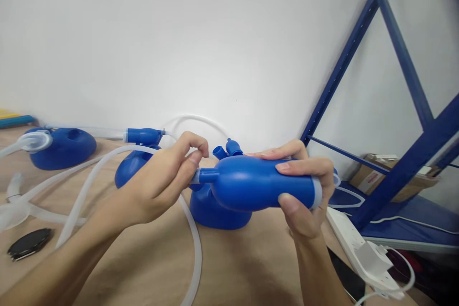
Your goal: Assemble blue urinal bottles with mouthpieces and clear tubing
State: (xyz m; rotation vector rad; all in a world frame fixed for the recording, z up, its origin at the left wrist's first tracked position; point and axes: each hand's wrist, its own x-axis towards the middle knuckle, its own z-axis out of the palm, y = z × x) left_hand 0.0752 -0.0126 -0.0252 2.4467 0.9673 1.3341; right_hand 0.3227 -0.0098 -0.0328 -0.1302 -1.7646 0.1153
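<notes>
My right hand (308,181) is wrapped round a blue plastic funnel-shaped cylinder (247,184), its wide end with a pale ring to the right. The narrow spout points left toward my left hand (168,177). Fingers of that hand are closed in a pinch on the end of a translucent hose (195,176), which meets the spout. How far the hose sits on the spout cannot be made out. Below and behind the cylinder stands a blue plastic bottle (220,213) on the table, partly hidden. A length of white tube (195,248) hangs below my left hand.
More blue bottles (73,148) stand on the left, with white hoses (82,191) across the table (150,267). A black disc (30,244) lies at front left. On the right are a white power strip (355,244), a blue metal shelf frame (405,177) and a cardboard box (373,177).
</notes>
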